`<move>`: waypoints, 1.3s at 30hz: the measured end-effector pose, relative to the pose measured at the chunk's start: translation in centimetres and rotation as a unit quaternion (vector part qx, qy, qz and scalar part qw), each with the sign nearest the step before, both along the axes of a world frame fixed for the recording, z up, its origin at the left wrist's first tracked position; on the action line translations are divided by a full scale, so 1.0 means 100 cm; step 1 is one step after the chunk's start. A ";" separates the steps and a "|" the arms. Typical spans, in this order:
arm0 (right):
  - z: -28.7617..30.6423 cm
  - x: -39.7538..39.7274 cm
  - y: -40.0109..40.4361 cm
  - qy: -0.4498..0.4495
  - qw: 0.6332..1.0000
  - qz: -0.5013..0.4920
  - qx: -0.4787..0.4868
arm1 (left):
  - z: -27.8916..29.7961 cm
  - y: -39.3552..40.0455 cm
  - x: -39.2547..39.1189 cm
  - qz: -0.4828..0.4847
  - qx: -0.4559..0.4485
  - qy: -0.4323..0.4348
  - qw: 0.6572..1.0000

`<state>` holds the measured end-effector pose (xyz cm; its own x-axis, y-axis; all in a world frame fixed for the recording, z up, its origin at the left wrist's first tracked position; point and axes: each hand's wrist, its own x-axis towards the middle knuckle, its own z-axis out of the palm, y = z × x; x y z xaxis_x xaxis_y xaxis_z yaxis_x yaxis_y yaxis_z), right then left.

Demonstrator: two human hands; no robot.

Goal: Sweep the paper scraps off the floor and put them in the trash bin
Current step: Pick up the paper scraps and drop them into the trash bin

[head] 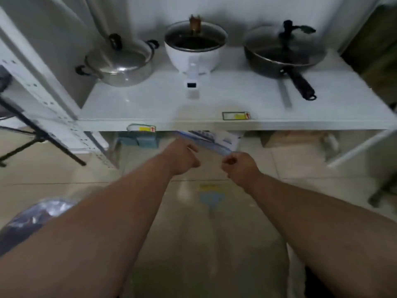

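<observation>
Fingers of the left hand (182, 157) curl loosely beside a blue-white strip (206, 143), maybe a handle; contact is too blurred to tell. Right hand (238, 166) is clenched at the strip's lower end, apparently gripping it. Its long axis runs from the right fist up and left, under the white shelf (171, 123) edge. Bare tiled floor (193, 233) lies open between the forearms, a bagged bin (40, 214) low left. No scraps can be made out

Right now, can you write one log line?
left hand: shut on blue-white sheet | right hand: shut on blue-white sheet | scraps: none visible | trash bin: lower left
</observation>
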<state>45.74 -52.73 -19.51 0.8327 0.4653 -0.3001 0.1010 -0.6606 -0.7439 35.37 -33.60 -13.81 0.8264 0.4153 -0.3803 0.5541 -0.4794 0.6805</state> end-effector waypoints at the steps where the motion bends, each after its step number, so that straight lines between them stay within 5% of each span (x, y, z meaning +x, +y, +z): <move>1: -0.018 0.017 -0.035 0.002 0.999 -0.032 -0.028 | -0.019 -0.029 0.018 -0.033 -0.023 0.018 0.999; 5: -0.079 0.061 -0.147 0.061 0.981 -0.112 -0.145 | -0.108 -0.127 0.065 -0.112 -0.107 0.064 0.986; 9: -0.142 0.076 -0.203 0.034 0.967 -0.065 -0.246 | -0.198 -0.181 0.090 -0.101 -0.140 0.119 0.978; 18: -0.259 0.089 -0.185 0.025 0.963 0.061 -0.261 | -0.312 -0.212 0.129 -0.186 0.052 0.133 0.972; 24: -0.287 0.094 -0.169 -0.005 0.972 0.044 -0.231 | -0.332 -0.230 0.152 -0.287 0.120 0.100 0.945; 39: -0.287 0.078 -0.180 -0.002 0.978 0.025 -0.207 | -0.336 -0.232 0.129 -0.241 0.138 0.104 0.955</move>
<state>53.51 -70.70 -48.21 0.8141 0.3448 -0.4674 0.1437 -0.8993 -0.4131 48.25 -56.84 -47.39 0.8657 0.1145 -0.4873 0.3335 -0.8579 0.3909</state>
